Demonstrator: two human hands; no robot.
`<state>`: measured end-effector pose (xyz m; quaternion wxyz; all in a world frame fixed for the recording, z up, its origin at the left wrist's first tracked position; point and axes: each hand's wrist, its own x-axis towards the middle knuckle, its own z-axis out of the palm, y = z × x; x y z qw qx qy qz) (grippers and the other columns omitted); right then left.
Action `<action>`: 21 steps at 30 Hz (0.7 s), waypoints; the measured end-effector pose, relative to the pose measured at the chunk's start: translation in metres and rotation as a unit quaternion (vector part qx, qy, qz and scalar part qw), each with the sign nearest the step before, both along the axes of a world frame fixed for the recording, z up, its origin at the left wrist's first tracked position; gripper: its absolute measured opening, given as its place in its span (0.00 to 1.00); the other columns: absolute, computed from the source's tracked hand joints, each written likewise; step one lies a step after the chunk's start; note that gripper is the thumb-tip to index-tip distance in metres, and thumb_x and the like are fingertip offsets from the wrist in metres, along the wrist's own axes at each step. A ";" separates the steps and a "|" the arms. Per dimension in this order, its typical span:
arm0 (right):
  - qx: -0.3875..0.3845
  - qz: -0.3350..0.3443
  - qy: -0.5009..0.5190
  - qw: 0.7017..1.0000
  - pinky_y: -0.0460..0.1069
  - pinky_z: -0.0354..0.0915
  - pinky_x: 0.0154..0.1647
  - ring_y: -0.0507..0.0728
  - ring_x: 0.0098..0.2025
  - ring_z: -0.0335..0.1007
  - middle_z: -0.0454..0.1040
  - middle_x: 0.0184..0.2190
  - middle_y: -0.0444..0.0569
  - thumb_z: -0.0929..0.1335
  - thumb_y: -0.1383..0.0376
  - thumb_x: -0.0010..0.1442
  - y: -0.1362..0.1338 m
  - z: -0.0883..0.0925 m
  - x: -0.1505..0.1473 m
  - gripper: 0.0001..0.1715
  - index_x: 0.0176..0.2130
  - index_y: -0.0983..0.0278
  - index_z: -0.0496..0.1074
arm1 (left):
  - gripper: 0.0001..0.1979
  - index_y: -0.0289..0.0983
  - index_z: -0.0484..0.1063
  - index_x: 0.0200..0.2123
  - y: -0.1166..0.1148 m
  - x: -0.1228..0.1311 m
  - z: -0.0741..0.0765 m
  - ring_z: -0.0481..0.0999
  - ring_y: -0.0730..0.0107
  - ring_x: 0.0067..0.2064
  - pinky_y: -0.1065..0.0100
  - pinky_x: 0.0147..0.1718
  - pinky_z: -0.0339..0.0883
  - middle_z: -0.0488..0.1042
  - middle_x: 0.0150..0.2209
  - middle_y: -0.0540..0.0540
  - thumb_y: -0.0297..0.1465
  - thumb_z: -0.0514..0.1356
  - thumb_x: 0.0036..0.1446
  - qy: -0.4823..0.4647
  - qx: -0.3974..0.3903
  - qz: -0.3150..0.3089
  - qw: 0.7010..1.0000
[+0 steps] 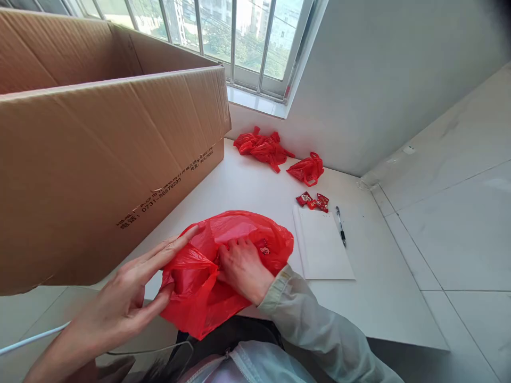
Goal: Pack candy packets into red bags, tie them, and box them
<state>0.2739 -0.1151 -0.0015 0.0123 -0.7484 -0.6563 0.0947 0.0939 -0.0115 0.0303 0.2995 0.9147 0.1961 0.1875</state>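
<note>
A red plastic bag [235, 308] lies with its mouth open at the near edge of the white table. My left hand [136, 287] holds the bag's left side, thumb below and fingers along the rim. Inside the bag is my right hand [245, 268], fingers curled downward; the fingertips and anything in them are hidden. Just right of those knuckles, a small red packet [264, 248] with pale lettering shows within the bag.
A large open cardboard box [120, 159] fills the left. Bunched red bags [263, 149] and another red bag [307, 169] sit by the wall. Several small red packets [322, 202] lie above a white paper pad [325, 247], with a pen [340, 227] beside it.
</note>
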 end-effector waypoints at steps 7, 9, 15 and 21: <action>0.027 -0.062 0.001 0.998 0.55 0.67 0.36 0.63 0.39 0.71 0.73 0.37 0.60 0.62 0.71 0.59 -0.006 -0.012 -0.016 0.12 0.44 0.71 0.69 | 0.32 0.53 0.51 0.66 0.004 0.002 -0.004 0.58 0.48 0.65 0.76 0.32 0.75 0.52 0.68 0.55 0.29 0.52 0.60 -0.003 -0.006 -0.012 1.000; 0.029 -0.077 0.040 0.996 0.54 0.68 0.36 0.63 0.38 0.72 0.75 0.37 0.58 0.61 0.72 0.59 -0.010 -0.009 -0.005 0.13 0.44 0.69 0.69 | 0.32 0.51 0.50 0.66 0.006 0.001 -0.003 0.59 0.48 0.65 0.76 0.33 0.75 0.52 0.68 0.54 0.28 0.52 0.60 0.006 0.000 -0.009 1.000; 0.156 -0.163 0.262 0.938 0.51 0.67 0.48 0.57 0.45 0.74 0.77 0.42 0.50 0.55 0.67 0.67 -0.026 -0.003 0.040 0.19 0.46 0.63 0.71 | 0.37 0.52 0.49 0.66 0.005 0.001 0.004 0.59 0.53 0.65 0.75 0.41 0.74 0.54 0.67 0.53 0.23 0.52 0.57 0.008 0.009 -0.039 0.999; 0.123 -0.241 0.380 0.885 0.55 0.65 0.54 0.59 0.50 0.72 0.78 0.45 0.48 0.58 0.59 0.66 -0.033 -0.001 0.062 0.18 0.45 0.62 0.73 | 0.37 0.46 0.49 0.67 -0.002 0.008 0.010 0.59 0.60 0.65 0.67 0.57 0.65 0.58 0.65 0.47 0.19 0.50 0.56 0.010 0.005 -0.057 0.998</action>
